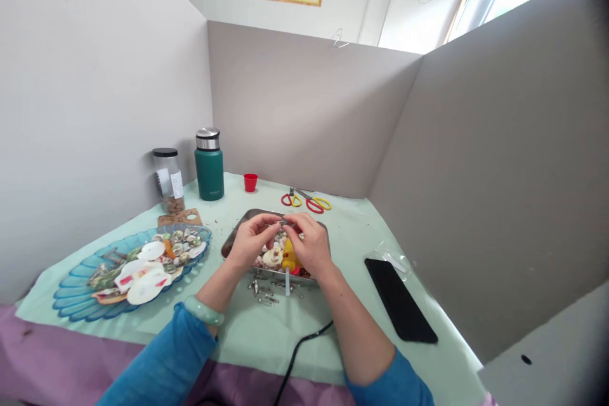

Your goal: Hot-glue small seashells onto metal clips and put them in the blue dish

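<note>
My left hand and my right hand meet over a metal tray, fingertips pinched together. Between them is a small silvery metal clip, partly covered by the fingers. Shells lie in the tray beneath. A yellow glue gun rests there too, partly behind my right hand, with a pale glue stick jutting over the near rim. Several similar small metal clips are scattered on the table just in front of the tray.
Left, a blue scalloped plate carries shells and white pieces. Behind it stand a lidded jar and a green flask. A red cup and scissors sit farther back. Right lies a black phone; a black cord crosses the front.
</note>
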`<state>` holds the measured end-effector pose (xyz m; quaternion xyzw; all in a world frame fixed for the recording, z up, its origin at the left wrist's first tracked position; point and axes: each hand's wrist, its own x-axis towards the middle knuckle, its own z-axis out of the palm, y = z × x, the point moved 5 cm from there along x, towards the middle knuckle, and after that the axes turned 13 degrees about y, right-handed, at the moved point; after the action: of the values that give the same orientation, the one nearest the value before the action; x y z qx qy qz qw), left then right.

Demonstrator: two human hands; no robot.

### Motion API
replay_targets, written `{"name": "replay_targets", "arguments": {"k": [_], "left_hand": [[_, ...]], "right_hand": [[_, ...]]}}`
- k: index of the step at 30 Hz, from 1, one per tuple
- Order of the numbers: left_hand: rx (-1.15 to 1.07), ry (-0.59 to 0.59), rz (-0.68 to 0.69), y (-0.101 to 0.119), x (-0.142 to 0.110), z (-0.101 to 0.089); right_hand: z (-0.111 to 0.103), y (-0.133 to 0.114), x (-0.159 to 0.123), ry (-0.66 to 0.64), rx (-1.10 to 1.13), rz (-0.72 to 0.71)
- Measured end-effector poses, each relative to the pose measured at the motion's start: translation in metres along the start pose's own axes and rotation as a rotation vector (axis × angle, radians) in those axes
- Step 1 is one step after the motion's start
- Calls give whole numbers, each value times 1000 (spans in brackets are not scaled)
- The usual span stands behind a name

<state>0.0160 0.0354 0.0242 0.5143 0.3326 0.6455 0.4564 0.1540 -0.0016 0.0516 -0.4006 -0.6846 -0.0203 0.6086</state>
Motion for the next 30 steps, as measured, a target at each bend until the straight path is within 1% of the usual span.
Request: {"name": "replay_targets", "arguments": {"k": [4,10,19,26,30], "left_hand": [[-3,-13,-12,-3,0,0],[-17,14,-22,-5,2,-1],[-18,7,-40,-5,2,-1],[16,34,-47,-7,3,-1],[17,67,-18,-6,5,-5]], "right_hand": [[1,1,-1,0,-7,7],[1,2,-1,4,6,10],[-1,1,0,5,15,18],[2,1,-1,-11,-10,-14],[-3,4,3,-3,-17,20]]}}
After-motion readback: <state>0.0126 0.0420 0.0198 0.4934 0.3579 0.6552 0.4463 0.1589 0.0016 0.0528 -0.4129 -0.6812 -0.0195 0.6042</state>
